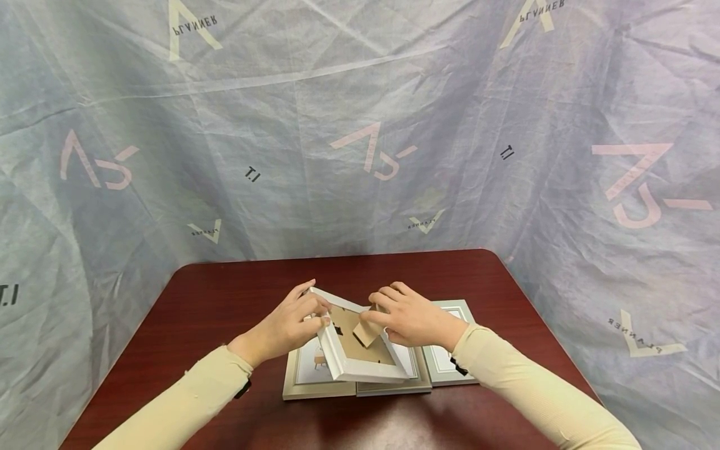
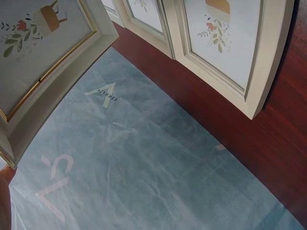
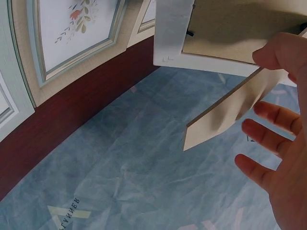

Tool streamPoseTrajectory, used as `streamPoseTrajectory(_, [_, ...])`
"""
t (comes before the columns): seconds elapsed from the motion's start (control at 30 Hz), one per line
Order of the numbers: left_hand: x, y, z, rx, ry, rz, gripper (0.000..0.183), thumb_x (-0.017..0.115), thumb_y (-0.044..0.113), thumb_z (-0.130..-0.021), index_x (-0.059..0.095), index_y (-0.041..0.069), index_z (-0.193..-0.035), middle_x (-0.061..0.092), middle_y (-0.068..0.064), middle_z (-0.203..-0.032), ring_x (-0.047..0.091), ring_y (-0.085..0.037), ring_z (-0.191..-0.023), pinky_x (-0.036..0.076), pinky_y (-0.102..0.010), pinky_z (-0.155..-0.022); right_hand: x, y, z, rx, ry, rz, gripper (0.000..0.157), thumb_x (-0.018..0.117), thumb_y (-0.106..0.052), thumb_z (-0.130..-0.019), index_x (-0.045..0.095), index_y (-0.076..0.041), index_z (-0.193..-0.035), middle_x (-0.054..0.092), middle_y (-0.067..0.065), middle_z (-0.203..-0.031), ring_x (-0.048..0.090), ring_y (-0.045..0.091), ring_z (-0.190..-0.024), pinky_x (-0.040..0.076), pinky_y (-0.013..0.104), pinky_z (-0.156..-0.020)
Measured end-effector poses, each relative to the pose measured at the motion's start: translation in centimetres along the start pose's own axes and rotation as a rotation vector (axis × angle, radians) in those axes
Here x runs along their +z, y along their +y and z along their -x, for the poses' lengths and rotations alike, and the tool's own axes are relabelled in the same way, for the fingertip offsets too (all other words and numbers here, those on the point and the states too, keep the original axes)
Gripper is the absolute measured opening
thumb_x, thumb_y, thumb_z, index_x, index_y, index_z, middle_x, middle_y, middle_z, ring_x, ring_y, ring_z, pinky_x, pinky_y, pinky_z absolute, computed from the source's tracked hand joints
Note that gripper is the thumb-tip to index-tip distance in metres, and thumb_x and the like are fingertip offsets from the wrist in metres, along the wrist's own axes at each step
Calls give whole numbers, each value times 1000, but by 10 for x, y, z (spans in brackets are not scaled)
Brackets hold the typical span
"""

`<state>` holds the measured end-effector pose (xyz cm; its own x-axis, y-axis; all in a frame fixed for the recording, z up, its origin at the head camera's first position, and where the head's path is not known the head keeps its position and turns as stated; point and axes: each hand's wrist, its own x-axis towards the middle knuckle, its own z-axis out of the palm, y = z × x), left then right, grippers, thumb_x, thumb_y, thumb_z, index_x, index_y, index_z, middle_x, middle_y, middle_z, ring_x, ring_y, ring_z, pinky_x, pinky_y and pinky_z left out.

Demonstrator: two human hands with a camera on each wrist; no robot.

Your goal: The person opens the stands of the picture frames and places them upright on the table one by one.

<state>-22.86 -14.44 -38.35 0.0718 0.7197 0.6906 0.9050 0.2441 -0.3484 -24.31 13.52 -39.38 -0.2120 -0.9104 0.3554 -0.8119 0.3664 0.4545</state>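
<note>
A white picture frame point(image 1: 332, 357) is held up at a tilt over the table, its brown backing board point(image 1: 347, 325) facing me. My left hand point(image 1: 289, 322) grips its left side, thumb on the back. In the left wrist view, the held frame's front point(image 2: 48, 81) shows a gold inner edge and a printed plant picture; little of that hand appears. My right hand point(image 1: 413, 315) pinches the easel stand point(image 1: 368, 331) near its end, between thumb and forefinger. In the right wrist view, the stand point(image 3: 220, 112) angles out from the backing, the other fingers spread apart from it.
Beneath the held frame lie a cream picture frame point(image 1: 317, 390), a greyish one point(image 1: 394, 388) and a pale green one point(image 1: 458, 375) to the right, side by side on the dark red table point(image 1: 225, 294). A printed grey cloth point(image 1: 337, 206) hangs behind and beside the table.
</note>
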Motion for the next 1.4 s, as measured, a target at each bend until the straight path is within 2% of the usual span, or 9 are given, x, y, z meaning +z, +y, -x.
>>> streamPoseTrajectory(0.17, [-3, -2, 0, -15, 3, -20, 23, 40, 10, -97, 54, 6, -80, 55, -5, -86, 60, -20, -88, 41, -55, -86, 0, 5, 4, 13, 22, -24, 56, 65, -24, -66, 53, -19, -120, 53, 9, -114, 49, 27, -102, 36, 42, -86])
streamPoseTrajectory(0.33, [-5, -3, 0, -33, -1, -27, 24, 39, 11, -97, 53, 7, -79, 55, -5, -86, 61, -20, -88, 41, -55, -85, 0, 11, 10, 50, -6, -23, 52, 64, -25, -69, 52, -19, -119, 52, 9, -116, 48, 27, -104, 35, 42, -87])
streamPoseTrajectory(0.6, [-10, -6, 1, -65, -5, -52, 25, 39, 12, -97, 55, 7, -79, 55, -5, -87, 59, -17, -85, 42, -55, -84, 4, 17, 19, 104, -13, -32, 54, 65, -23, -67, 51, -18, -119, 52, 10, -115, 46, 29, -105, 34, 44, -88])
streamPoseTrajectory(1.0, [-15, -10, 7, -159, 28, -102, 26, 42, 21, -98, 65, 10, -92, 55, -4, -83, 57, -17, -76, 44, -51, -80, 6, 21, 34, 188, -26, -54, 52, 67, -25, -69, 52, -18, -118, 51, 8, -112, 47, 28, -103, 34, 46, -86])
streamPoseTrajectory(1.17, [-16, -12, 9, -194, 31, -100, 24, 43, 21, -97, 64, 10, -93, 55, -4, -83, 56, -17, -76, 44, -51, -80, 6, 22, 39, 205, 5, -58, 50, 66, -27, -70, 53, -16, -117, 52, 9, -110, 48, 28, -101, 35, 45, -84])
streamPoseTrajectory(1.3, [-15, -13, 9, -213, 29, -106, 21, 47, 23, -95, 63, 9, -90, 54, -4, -82, 55, -18, -76, 43, -51, -79, 9, 23, 44, 238, 17, -58, 50, 64, -28, -71, 54, -15, -118, 52, 9, -110, 48, 28, -100, 35, 45, -83])
streamPoseTrajectory(1.4, [-16, -14, 11, -232, 3, -122, 12, 60, 21, -88, 62, 9, -90, 53, -4, -83, 55, -18, -77, 43, -50, -80, 12, 23, 48, 267, 9, -61, 50, 64, -29, -72, 53, -14, -119, 52, 10, -110, 47, 29, -101, 35, 46, -83])
